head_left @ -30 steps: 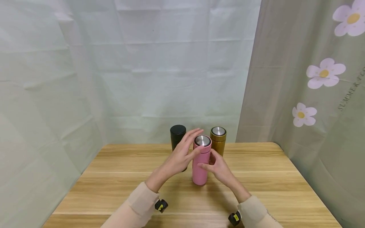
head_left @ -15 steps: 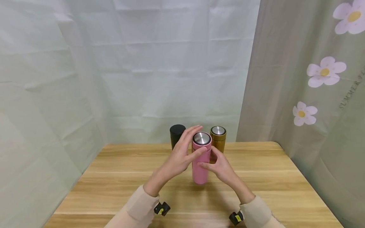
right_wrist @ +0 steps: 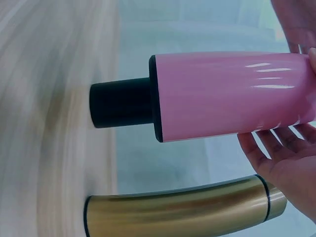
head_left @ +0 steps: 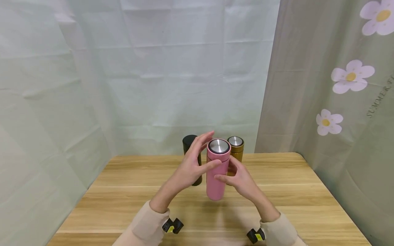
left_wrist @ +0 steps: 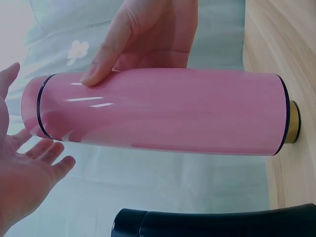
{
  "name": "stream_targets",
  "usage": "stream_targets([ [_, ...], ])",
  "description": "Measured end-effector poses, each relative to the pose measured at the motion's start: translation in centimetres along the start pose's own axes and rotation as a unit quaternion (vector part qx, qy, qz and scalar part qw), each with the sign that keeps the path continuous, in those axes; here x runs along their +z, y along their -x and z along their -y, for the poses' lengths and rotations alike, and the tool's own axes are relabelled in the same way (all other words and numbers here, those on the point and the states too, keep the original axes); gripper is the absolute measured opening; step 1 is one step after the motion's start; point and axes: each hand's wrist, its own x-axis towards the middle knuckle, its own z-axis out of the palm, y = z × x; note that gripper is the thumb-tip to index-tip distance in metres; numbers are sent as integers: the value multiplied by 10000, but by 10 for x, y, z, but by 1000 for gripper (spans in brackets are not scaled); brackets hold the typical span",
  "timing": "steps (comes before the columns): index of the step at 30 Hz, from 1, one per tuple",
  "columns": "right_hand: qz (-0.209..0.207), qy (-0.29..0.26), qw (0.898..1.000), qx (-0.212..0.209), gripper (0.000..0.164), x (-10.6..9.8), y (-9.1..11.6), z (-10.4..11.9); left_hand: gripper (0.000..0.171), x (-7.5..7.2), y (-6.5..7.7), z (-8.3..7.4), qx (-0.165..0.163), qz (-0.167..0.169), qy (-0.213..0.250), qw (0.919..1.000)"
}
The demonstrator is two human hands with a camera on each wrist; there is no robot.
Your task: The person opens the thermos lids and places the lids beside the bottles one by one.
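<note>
A pink thermos (head_left: 216, 179) with a steel-topped lid (head_left: 219, 146) stands upright in the middle of the head view. My right hand (head_left: 241, 177) grips its body, thumb in front and fingers round the side. In both wrist views its base hangs above the table. At the lid, my left hand (head_left: 187, 167) keeps its fingers spread and fairly straight; in the left wrist view its fingers (left_wrist: 61, 168) lie beside the lid end. Whether that thumb touches the thermos is hard to tell. Behind stand a black thermos (head_left: 198, 181), partly hidden by my left hand, and a gold thermos (head_left: 238, 155).
The wooden table (head_left: 123, 198) spreads out on both sides of the thermoses. A pale cloth (head_left: 184, 85) hangs behind its far edge. At the right hangs a greyish curtain (head_left: 295, 112) printed with flowers. Small black devices (head_left: 173, 226) are worn at both wrists.
The pink thermos has risen slightly toward the camera in my right hand. My left hand has shifted a little left, its fingers farther from the lid. The other thermoses stay put.
</note>
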Motion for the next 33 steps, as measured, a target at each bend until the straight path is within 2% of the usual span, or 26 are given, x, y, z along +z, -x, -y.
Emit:
stream_targets([
  [6, 77, -84, 9999, 7, 64, -2, 2, 6, 84, -3, 2, -1, 38, 145, 244, 9996],
  [19, 280, -122, 9989, -366, 64, -3, 2, 14, 88, -5, 2, -4, -32, 302, 427, 9986],
  [24, 330, -237, 9983, -420, 62, -2, 3, 17, 92, -5, 2, -4, -48, 484, 498, 9976],
  [28, 324, -258, 9982, -438, 61, -2, 4, 17, 91, -6, 1, -4, -44, 503, 496, 9975],
  [33, 340, -262, 9982, -413, 61, -2, 3, 16, 91, -10, 2, -4, -89, 622, 683, 9957],
])
